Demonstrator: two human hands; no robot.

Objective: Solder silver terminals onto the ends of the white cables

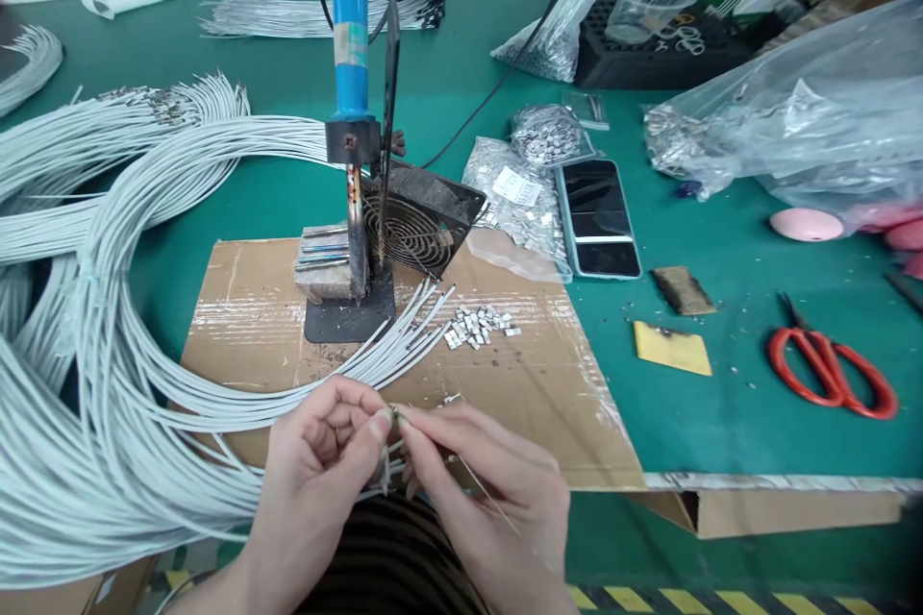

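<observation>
Both hands closed at fingertip on one small part over the cardboard

Left hand: thumb and forefinger pinched on the small part, remaining fingers curled. Right hand: thumb and forefinger pinched on the same part from the other side, fingertips of the two hands meeting. The part is largely covered by the fingertips; its exact form cannot be told. A thin strand slants down across the right hand; whether it is gripped cannot be told.

Location of work: above the near edge of the cardboard, which lies on the green table. Pale cables are heaped at left; one looped bundle reaches onto the cardboard, its loose ends beside a pile of metal clips.

Beyond the hands, a blue-handled iron stands upright, tip down, beside a block bearing shiny bars. A dark fan leans tilted just behind it.

To the right: a bag of small metal pieces next to a phone lying flat; nearer, a brown pad and a yellow pad, then red-handled scissors, blades pointing away from the person.
</observation>
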